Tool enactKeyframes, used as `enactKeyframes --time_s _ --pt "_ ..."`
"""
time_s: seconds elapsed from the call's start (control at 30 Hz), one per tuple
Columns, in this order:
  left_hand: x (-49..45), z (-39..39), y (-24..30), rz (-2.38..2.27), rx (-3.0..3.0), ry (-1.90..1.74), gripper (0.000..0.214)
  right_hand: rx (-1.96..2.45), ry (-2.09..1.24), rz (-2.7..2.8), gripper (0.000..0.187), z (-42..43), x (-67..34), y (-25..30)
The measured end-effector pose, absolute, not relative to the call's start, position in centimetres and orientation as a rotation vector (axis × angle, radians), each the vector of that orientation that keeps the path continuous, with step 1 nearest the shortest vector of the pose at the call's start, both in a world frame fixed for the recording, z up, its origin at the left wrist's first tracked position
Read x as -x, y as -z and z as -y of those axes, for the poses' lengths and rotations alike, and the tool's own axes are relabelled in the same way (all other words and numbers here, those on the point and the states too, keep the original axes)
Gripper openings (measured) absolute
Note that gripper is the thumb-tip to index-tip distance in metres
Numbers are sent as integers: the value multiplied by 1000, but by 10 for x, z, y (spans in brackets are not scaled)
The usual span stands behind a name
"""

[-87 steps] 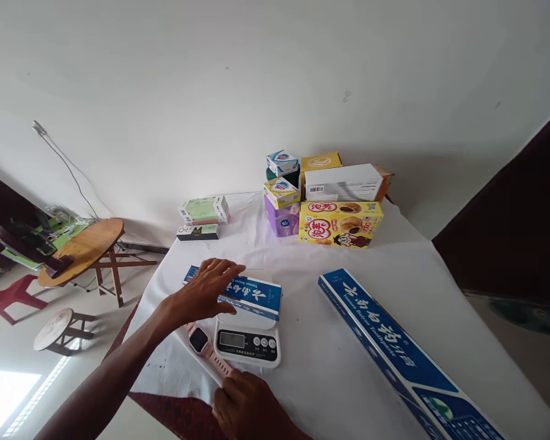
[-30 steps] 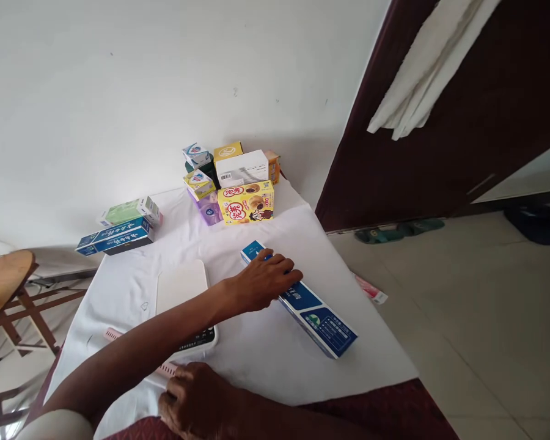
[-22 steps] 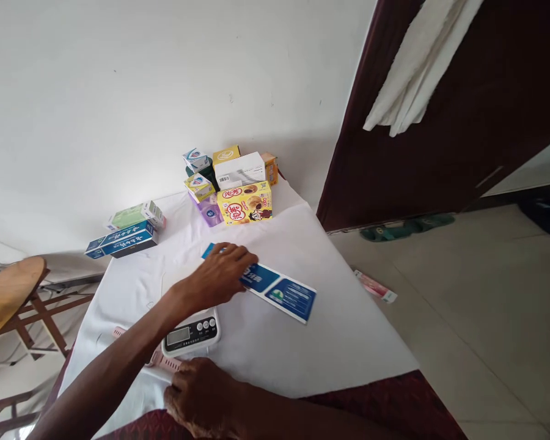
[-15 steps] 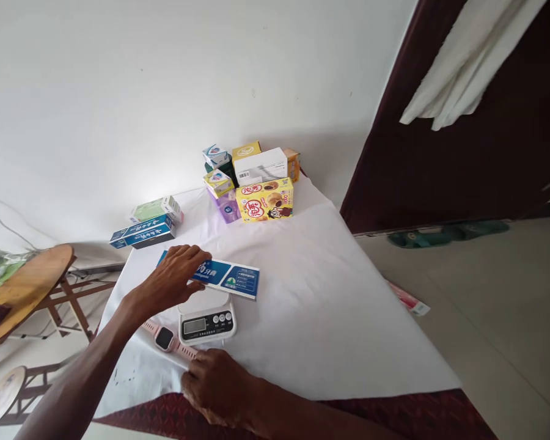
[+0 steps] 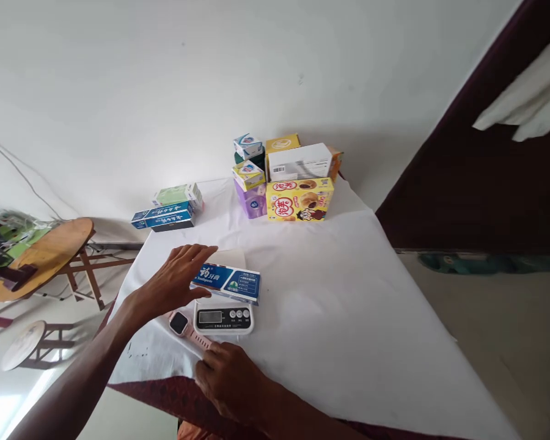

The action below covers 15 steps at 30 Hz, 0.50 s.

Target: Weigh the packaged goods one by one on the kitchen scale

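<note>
Head view: left fingers (image 5: 200,254) spread by a blue, white-edged box (image 5: 231,281); right fingers (image 5: 209,362) grip a watch (image 5: 179,324).

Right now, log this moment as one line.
left hand: open at toothpaste box | right hand: closed on pink watch strap | toothpaste box: across scale | display: unreadable

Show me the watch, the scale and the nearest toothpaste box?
Watch (image 5: 179,324): head view, on its dark screen.
Scale (image 5: 225,317): head view, on its black control panel.
Toothpaste box (image 5: 228,281): head view, on its printed top.
</note>
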<state>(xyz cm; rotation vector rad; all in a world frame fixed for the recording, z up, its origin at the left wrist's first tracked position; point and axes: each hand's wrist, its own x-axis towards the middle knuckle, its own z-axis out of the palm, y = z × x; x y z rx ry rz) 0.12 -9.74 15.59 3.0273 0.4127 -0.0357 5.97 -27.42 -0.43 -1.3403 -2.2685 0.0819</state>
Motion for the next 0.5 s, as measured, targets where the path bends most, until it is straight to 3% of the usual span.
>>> enactKeyframes --time_s 0.17,0.37,0.5 --pt "-6 102 -149 -359 -3000 5 86 1337 -31 2209 8 277 -57 13" --pt "-8 99 -139 -337 -2973 65 47 1295 94 2103 16 273 -51 30" --pt "7 76 -151 -373 -2957 16 43 1250 298 1900 22 265 -44 41"
